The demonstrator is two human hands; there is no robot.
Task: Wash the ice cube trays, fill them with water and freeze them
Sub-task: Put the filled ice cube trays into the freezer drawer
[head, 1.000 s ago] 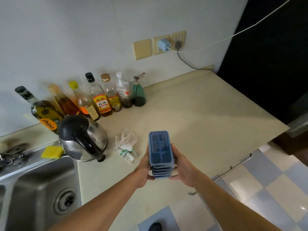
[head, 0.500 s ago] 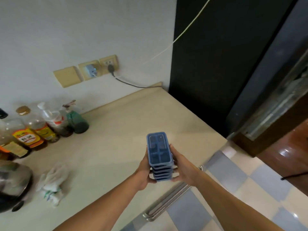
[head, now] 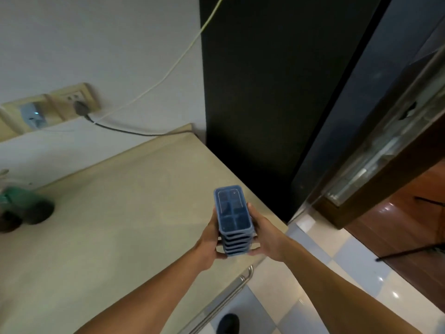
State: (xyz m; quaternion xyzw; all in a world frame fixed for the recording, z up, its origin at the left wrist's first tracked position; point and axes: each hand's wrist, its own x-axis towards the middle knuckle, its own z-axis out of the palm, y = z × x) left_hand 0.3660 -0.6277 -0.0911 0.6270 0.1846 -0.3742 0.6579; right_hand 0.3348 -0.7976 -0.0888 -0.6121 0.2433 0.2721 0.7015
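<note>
Ice cube trays, blue and stacked several high, are held just below and right of the picture's centre, above the near right corner of the beige countertop. The stack is kept level, and dark compartments in two columns are seen in the top tray. It is grasped from both sides. The left hand is curled round it at 9 o'clock of the stack and the right hand at 3 o'clock, with both thumbs hooked at the near lower edge. The far fingertips are hidden behind the trays.

From the stack, a tall black appliance is seen at 12 to 1 o'clock, standing against the end of the countertop. At 10 o'clock, wall sockets are mounted, one filled by a blue adapter and one by a dark plug. A white cable is strung up the wall. A green bottle is blurred at 9 o'clock, far off. A metal handle and a chequered tile floor are seen at 6 and 5 o'clock.
</note>
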